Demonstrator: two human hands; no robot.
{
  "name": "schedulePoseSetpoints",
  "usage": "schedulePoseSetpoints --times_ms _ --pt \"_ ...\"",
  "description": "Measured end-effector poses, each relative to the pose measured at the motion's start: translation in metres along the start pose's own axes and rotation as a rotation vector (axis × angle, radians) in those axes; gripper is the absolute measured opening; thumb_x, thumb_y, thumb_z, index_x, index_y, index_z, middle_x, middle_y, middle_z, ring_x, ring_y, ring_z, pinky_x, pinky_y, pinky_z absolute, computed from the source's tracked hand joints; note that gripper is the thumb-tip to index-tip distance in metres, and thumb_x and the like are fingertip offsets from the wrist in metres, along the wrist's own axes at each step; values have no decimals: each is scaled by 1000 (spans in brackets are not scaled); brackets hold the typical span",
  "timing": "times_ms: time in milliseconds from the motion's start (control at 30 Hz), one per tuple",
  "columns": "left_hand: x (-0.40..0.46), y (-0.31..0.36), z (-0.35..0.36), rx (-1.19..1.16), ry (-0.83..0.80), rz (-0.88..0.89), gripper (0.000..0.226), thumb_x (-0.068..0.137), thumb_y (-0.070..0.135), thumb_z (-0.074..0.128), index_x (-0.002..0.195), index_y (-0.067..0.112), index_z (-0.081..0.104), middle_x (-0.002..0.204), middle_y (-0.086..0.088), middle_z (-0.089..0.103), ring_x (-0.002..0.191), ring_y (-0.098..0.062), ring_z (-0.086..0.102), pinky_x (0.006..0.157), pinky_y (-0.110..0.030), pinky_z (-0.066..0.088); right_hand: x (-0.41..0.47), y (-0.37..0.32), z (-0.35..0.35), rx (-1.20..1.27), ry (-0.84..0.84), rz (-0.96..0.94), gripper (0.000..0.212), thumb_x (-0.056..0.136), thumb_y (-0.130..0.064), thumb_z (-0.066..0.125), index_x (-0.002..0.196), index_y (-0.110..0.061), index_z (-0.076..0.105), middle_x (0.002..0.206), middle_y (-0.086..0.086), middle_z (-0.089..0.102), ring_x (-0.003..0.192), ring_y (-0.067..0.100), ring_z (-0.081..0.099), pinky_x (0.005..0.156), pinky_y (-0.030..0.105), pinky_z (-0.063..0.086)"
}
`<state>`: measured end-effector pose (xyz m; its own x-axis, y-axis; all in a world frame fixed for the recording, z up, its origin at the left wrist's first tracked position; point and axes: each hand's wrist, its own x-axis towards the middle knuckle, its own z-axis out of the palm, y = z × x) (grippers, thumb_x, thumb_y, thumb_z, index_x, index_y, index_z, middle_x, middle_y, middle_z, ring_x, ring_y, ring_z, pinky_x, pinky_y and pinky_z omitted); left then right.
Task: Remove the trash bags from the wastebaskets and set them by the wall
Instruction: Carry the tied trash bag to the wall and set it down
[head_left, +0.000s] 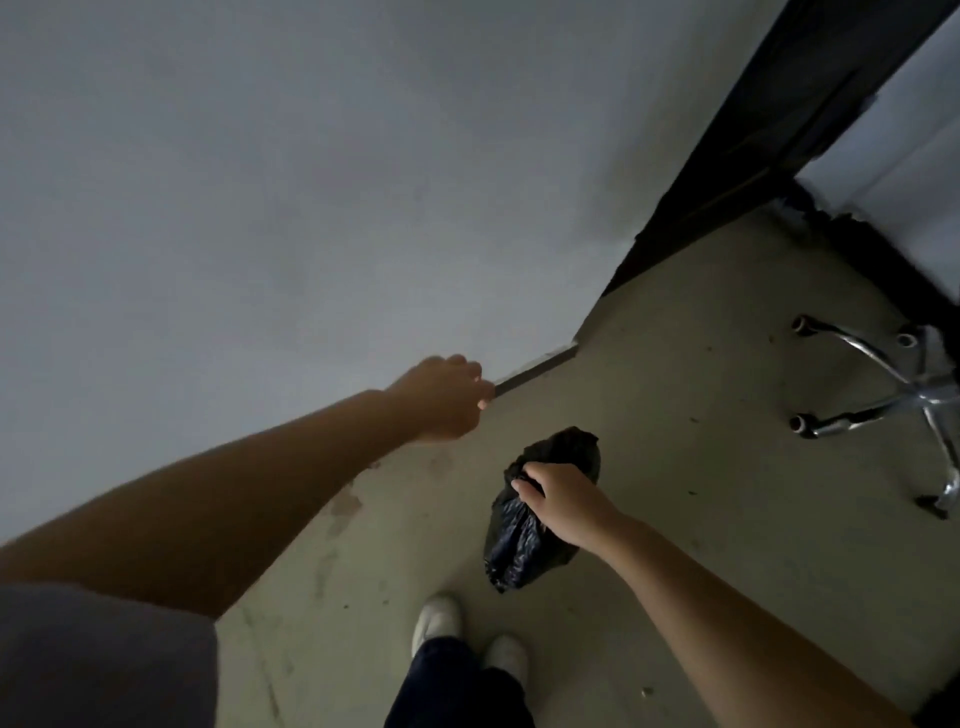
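A small black trash bag (524, 540) hangs above the floor, gripped at its gathered top by my right hand (563, 501). My left hand (447, 397) is stretched out ahead, close to the grey wall (260, 208) near its base, fingers loosely curled and holding nothing. The bag sits a little right of the wall's foot and just ahead of my feet. No wastebasket is in view.
A swivel chair's chrome star base (904, 400) with castors stands at the right. A dark door frame (753, 130) runs up from the wall's corner. My white shoes (467, 634) are on the concrete floor (701, 493).
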<state>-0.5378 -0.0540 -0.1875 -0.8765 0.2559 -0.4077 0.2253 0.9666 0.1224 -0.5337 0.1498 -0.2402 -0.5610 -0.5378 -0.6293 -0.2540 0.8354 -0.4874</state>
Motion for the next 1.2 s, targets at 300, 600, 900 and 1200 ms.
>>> schedulePoseSetpoints --times_ms 300,600,900,1200 --pt "3 -124 49 686 220 260 31 84 11 45 92 4 74 111 -20 69 112 -34 62 115 -44 18 150 58 74 89 175 126 45 100 -32 37 132 -2 49 121 15 62 110 29 59 83 31 46" --pt "14 -146 68 746 286 238 61 97 2 11 82 0 71 106 -22 68 108 -36 62 117 -46 16 198 92 133 -118 74 165 33 100 -32 35 72 -15 38 63 -2 42 60 19 44 53 34 33" --pt "2 -99 36 499 187 58 50 91 19 23 132 9 50 135 -13 54 132 -27 44 120 -38 11 146 24 22 -238 78 34 43 95 -38 47 130 -13 45 129 10 51 110 27 55 87 38 49" --pt "-86 -26 -30 -248 23 -364 38 96 25 40 131 12 45 131 -11 52 118 -27 50 100 -40 41 47 -124 -80 -567 -76 -181 30 97 -30 43 84 -6 56 78 5 55 78 27 58 72 34 44"
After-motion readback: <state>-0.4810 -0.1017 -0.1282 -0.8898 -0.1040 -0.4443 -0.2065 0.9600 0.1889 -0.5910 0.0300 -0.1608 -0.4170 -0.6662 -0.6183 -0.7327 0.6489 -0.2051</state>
